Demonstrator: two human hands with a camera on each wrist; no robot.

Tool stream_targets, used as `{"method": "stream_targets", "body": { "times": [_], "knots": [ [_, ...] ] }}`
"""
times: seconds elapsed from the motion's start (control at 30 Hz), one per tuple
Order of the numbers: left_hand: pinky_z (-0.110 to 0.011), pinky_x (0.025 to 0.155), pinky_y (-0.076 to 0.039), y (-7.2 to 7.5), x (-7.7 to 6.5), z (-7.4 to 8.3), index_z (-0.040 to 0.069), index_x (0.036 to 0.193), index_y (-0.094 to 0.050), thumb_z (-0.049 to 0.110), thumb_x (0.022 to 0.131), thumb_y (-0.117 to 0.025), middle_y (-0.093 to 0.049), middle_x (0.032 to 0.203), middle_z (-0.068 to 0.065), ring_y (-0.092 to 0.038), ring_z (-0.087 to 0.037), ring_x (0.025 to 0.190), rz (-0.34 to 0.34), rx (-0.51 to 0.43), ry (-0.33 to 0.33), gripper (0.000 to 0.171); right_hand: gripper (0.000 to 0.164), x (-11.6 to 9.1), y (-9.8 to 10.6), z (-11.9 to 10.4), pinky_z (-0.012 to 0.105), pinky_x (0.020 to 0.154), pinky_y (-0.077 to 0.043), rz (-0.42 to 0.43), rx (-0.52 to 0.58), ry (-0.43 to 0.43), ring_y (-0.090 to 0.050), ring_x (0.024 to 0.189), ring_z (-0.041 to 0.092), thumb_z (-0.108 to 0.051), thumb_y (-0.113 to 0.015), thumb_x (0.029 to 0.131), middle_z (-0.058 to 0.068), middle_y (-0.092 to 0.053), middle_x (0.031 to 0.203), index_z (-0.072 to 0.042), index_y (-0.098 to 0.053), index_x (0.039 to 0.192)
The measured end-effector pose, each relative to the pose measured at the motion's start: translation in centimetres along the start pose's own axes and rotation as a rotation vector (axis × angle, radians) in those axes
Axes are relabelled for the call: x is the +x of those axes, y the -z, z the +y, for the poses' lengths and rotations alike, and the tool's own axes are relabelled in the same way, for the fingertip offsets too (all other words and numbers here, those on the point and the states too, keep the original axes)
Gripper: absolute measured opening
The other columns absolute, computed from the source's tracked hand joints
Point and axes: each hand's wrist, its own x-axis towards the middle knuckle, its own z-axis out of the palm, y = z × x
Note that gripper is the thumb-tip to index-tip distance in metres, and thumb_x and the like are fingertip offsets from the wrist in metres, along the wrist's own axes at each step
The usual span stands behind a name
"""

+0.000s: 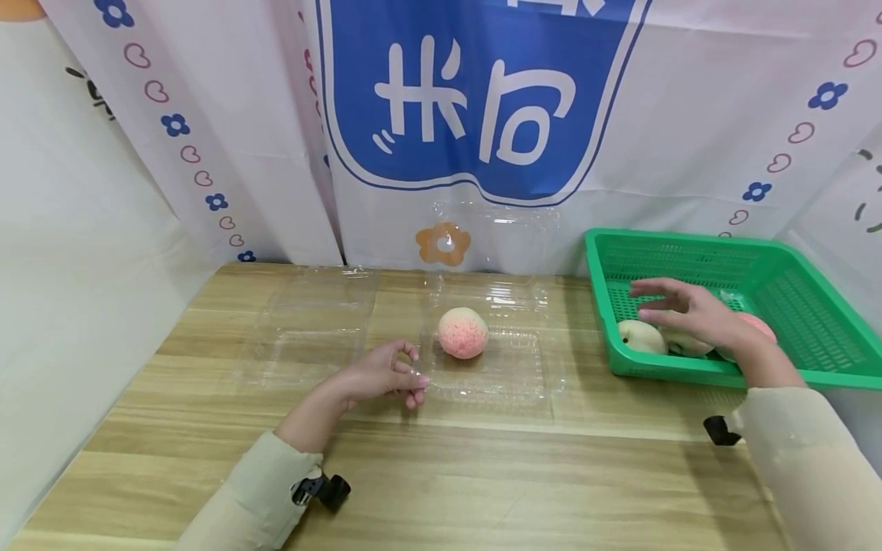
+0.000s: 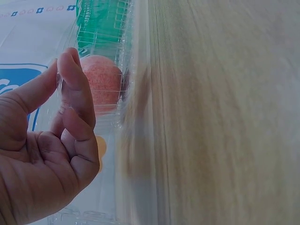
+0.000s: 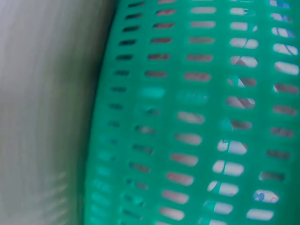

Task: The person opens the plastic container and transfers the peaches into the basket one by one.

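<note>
My left hand [image 1: 386, 375] pinches the near left corner of an opened clear plastic clamshell box [image 1: 510, 390] between thumb and fingers. Inside that box, on its left side, sits a round pink and cream peach [image 1: 463, 333]; the left wrist view shows the peach [image 2: 102, 84] through the clear wall beyond the left hand [image 2: 61, 126]. My right hand [image 1: 696, 310] hovers over the green plastic basket [image 1: 609, 337], fingers apart and loosely bent, holding nothing. Below it lie pale round fruits [image 1: 642, 337] and a pink one [image 1: 756, 325], partly hidden by the wrist.
A second opened clear box [image 1: 310, 344] stands on the wooden table [image 1: 441, 482] left of the first. White printed cloth [image 1: 262, 115] hangs behind the table. The perforated basket side [image 3: 187, 112] fills most of the right wrist view.
</note>
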Motion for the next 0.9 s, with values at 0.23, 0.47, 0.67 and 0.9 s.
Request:
{"method": "stream_targets", "body": {
  "times": [0.23,0.47,0.67,0.9],
  "knots": [
    [-0.026,0.063,-0.042,0.1,0.0,-0.1,-0.004,0.125,-0.036,0.012,0.095,-0.066,-0.072,0.074,-0.003,-0.067,-0.013,0.063,0.006,0.005,0.007,0.045,0.048,0.3,-0.3,-1.8,0.007,0.086,-0.045,0.148,0.099,-0.004,-0.053,0.112,-0.013,-0.032,-0.05,0.104,-0.005,-0.05,0.144,-0.022,-0.04,0.15],
    [-0.026,0.063,-0.042,0.0,0.0,0.0,-0.003,0.124,-0.036,0.012,0.095,-0.065,-0.072,0.074,-0.002,-0.067,-0.013,0.063,0.008,0.003,0.005,0.044,0.046,1.1,-0.7,-3.9,0.01,0.089,-0.048,0.225,0.314,0.056,-0.057,0.118,-0.003,-0.029,-0.047,0.106,-0.019,-0.053,0.135,-0.019,-0.04,0.15],
    [-0.026,0.064,-0.043,0.0,0.0,0.0,-0.003,0.123,-0.037,0.011,0.095,-0.065,-0.072,0.074,-0.002,-0.067,-0.013,0.063,0.006,-0.001,0.006,0.043,0.048,1.6,-1.4,-6.3,0.01,0.089,-0.049,0.261,0.349,0.021,-0.058,0.117,-0.002,-0.037,-0.05,0.104,-0.019,-0.055,0.132,-0.02,-0.042,0.148],
    [-0.026,0.064,-0.045,0.0,0.0,-0.1,-0.003,0.116,-0.04,0.011,0.094,-0.066,-0.074,0.077,-0.004,-0.068,-0.013,0.065,0.012,0.0,-0.006,0.037,0.045,2.4,-3.4,-8.5,0.014,0.094,-0.048,0.222,0.397,0.103,-0.06,0.118,0.003,-0.03,-0.052,0.104,-0.011,-0.057,0.137,-0.018,-0.046,0.147]
  ]
}}
